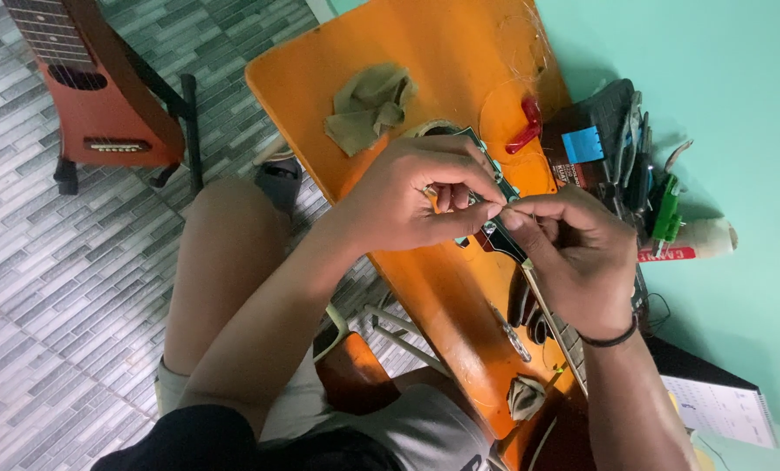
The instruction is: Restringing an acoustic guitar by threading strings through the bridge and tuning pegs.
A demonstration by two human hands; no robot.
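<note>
An orange guitar body [442,70] lies across my lap, its neck and headstock [503,240] running under my hands. My left hand [412,196] and my right hand [573,253] meet above the headstock, thumbs and forefingers pinched together on a thin guitar string [505,209]. A black band circles my right wrist. A folded olive cloth [370,106] rests on the guitar body above my hands. A red string winder [526,127] lies on the body to the right of the cloth.
A small red guitar [102,96] stands on a black stand on the tiled floor at upper left. Tools, a blue card and a green item [664,214] lie by the teal wall at right. A notebook [725,406] sits at lower right.
</note>
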